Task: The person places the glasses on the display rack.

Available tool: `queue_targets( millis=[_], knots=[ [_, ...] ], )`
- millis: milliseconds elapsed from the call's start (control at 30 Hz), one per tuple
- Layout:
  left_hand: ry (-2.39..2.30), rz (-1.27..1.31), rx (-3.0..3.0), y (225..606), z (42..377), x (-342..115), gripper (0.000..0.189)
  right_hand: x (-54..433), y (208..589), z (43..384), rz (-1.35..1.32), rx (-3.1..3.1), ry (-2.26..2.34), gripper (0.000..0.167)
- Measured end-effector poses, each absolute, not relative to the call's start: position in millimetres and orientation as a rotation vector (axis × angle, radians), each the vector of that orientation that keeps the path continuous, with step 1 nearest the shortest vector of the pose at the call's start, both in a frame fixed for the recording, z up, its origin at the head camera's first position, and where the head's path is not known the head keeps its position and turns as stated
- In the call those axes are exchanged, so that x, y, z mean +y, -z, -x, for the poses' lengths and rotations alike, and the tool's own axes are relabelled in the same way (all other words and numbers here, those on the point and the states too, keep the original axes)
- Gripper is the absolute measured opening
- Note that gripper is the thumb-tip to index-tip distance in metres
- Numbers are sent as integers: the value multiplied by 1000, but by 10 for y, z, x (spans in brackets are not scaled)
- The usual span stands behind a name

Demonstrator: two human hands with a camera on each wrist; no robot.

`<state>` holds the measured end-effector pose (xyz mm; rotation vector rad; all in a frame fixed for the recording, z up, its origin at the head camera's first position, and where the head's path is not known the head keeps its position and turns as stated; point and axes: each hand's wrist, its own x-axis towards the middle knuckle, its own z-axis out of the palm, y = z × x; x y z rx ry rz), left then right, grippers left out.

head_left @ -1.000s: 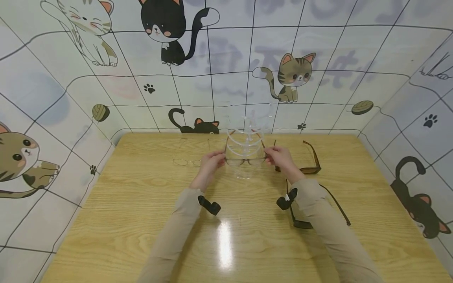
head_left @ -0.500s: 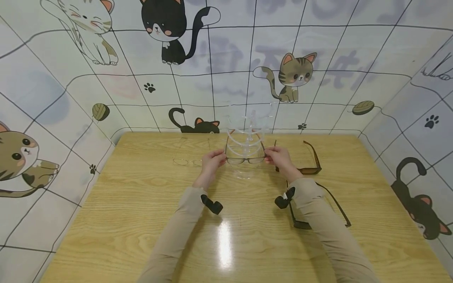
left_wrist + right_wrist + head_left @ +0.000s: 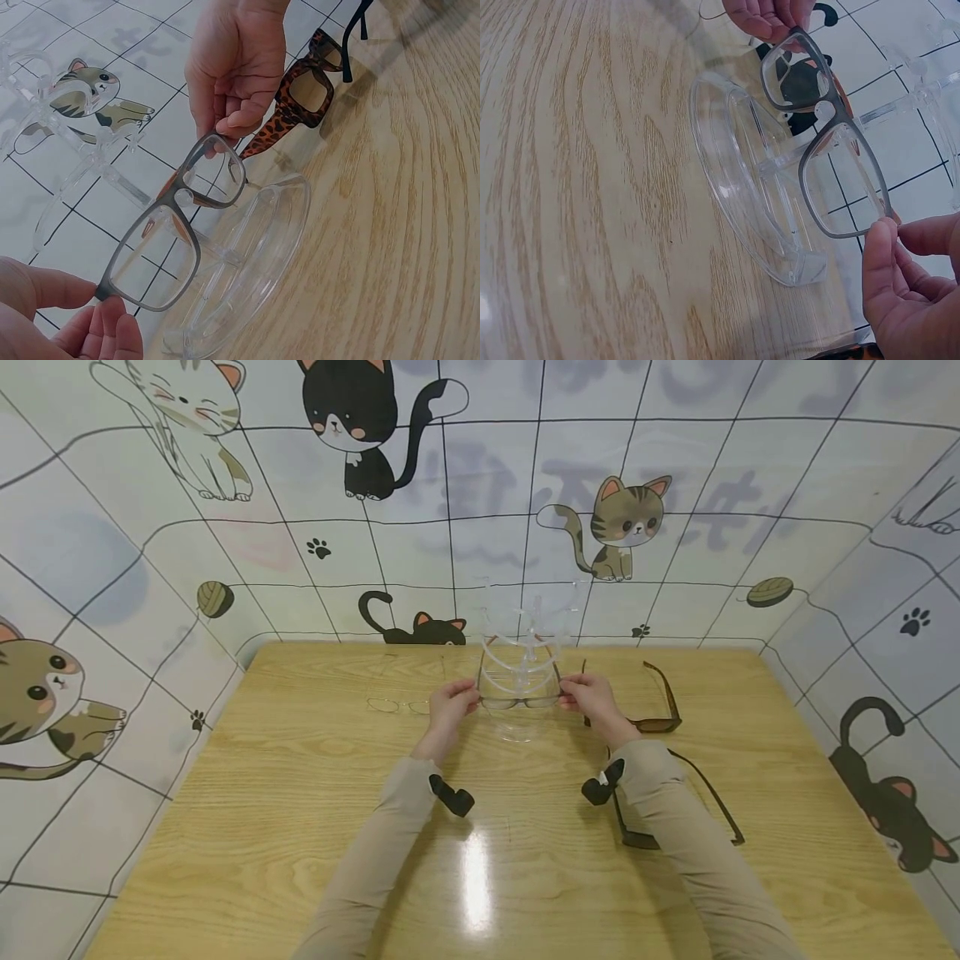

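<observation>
A pair of eyeglasses with a grey frame and clear lenses is held level in front of the clear display stand. My left hand pinches one outer corner of the frame between thumb and fingers. At the opposite corner, my right hand pinches the frame the same way. The temples point back toward the wall, on either side of the stand's upright in the head view. In both wrist views the lenses hang above the stand's curved base, apart from it. Brownish inner sides show on the temples.
Thin wire-rimmed glasses lie left of the left hand. Tortoiseshell sunglasses stand on the wooden table right of the right hand. Black-framed glasses lie nearer, partly under the right sleeve. A cat-patterned wall closes the back.
The left forearm has shifted slightly to the right and the right forearm slightly to the left. Both hands keep their pinch on the eyeglasses, which stay almost in place.
</observation>
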<state>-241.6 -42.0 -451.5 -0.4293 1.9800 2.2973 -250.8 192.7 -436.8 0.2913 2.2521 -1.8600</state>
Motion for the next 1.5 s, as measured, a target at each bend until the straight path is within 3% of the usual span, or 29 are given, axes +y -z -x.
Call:
queue_targets(
  millis=[800,1500],
  knots=[
    [-2229,351,2189,4450,2313,-511,30,1986,4234,2294,-299,2345,1846,40],
    [-2217,308,2321,4430,2089,-957,29,1769,4150,1964,-78,2326,1894,28]
  ],
)
